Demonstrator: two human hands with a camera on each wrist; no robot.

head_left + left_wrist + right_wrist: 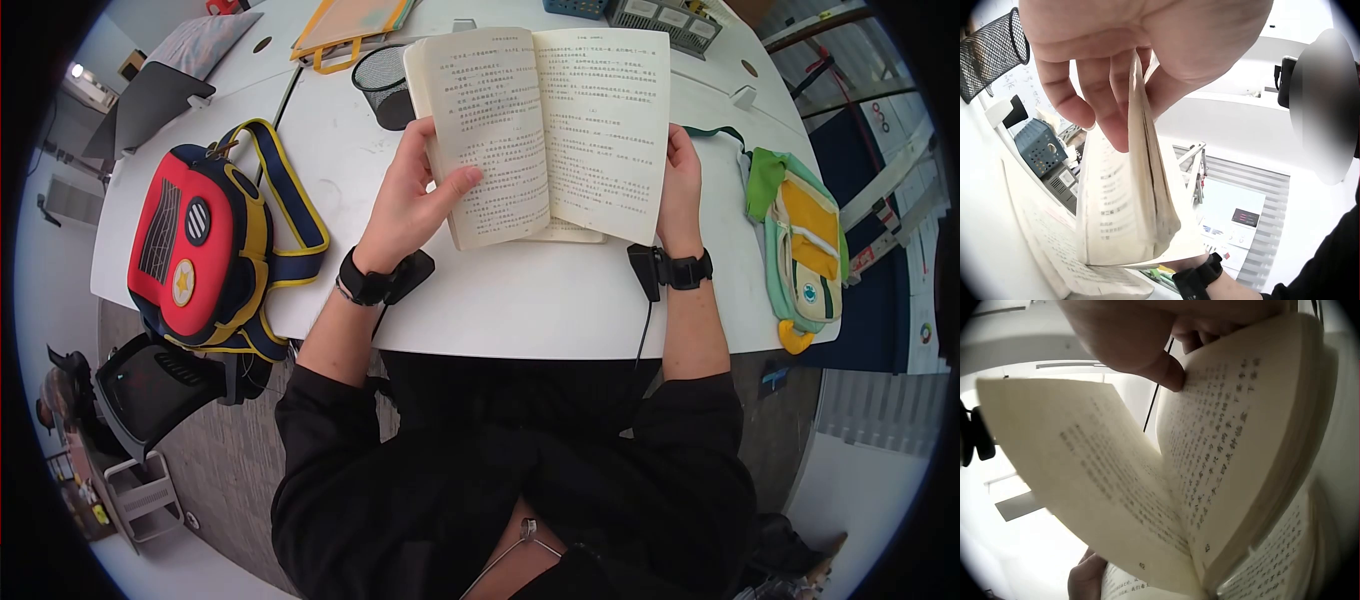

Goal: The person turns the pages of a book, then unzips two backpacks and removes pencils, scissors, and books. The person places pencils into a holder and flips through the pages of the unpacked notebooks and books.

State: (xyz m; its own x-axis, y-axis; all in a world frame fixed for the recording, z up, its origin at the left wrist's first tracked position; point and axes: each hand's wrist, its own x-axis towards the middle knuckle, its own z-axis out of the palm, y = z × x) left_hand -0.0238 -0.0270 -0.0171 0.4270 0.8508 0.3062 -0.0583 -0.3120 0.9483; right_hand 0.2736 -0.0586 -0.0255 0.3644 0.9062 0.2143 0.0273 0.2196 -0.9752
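An open paperback book point(495, 130) with printed text is held up over the white table. My left hand point(415, 200) grips its left side, thumb on the page and fingers behind the cover. At the right edge my right hand point(680, 195) holds the other side, its thumb hidden from the head view by a page. The right wrist view shows that thumb point(1172, 374) pressing on a printed page, while a loose leaf point(1094, 469) stands raised beside it. Below the held book, more open printed pages point(1054, 244) lie on the table.
A red and navy backpack point(200, 250) stands at the left, a green and yellow pouch point(800, 240) at the right. Behind the book are a black mesh pen holder point(383, 85), an orange-edged folder point(350, 30) and a grey basket point(665, 25). The table's front edge point(520, 355) is near my body.
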